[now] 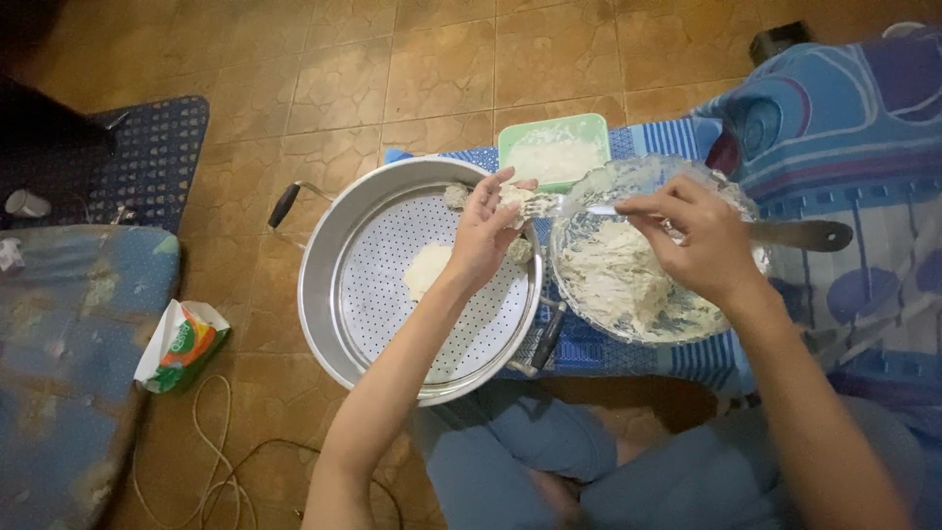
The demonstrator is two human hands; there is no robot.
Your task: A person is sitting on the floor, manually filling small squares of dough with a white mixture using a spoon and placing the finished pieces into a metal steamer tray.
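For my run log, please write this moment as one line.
left hand: holds dough piece over perforated steamer tray | right hand: holds fork, tines at dough piece | glass bowl: holds dough

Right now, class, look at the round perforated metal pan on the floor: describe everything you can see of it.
The perforated metal pan is round, shiny and silver-grey, with a raised rim and a flat white-looking base dotted with small holes. It sits level on the tiled floor, beside a glass bowl of pale dough. One flattened pale dough piece lies near its middle. The left hand hovers over its far side, holding dough.
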